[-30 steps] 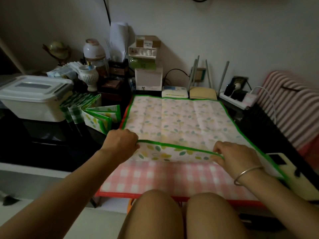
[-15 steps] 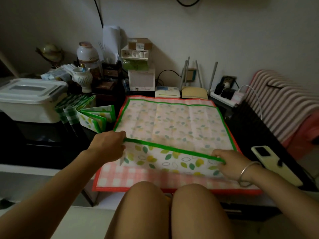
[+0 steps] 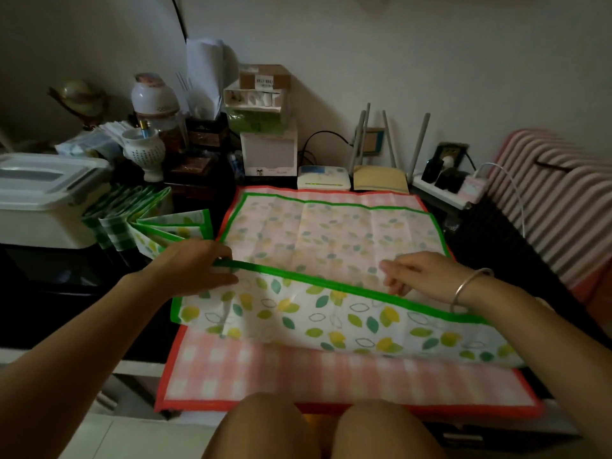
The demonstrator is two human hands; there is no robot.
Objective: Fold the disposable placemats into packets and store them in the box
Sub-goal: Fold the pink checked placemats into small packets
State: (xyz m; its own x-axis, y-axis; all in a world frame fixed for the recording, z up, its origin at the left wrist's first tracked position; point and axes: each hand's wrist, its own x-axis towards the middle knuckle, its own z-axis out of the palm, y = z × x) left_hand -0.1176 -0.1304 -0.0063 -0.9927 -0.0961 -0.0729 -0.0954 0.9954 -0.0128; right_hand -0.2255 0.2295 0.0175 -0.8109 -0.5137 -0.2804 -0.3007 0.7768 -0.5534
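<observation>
Desk (image 3: 490, 250) crowded at back; left grip (image 3: 198, 270), right grip (image 3: 420, 276) pinch placemat (image 3: 331, 233) green edge.

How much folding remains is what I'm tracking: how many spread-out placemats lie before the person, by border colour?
Green-bordered placemat: 1, near edge held up by the left hand and right hand
Red-bordered placemat: 1, flat underneath
Total: 2
Folded packets beside the box overlap too much to count.

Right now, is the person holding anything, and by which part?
The green-bordered placemat, by its folded-over green edge: the left hand pinches it near the left corner, the right hand farther right along the same edge.
</observation>
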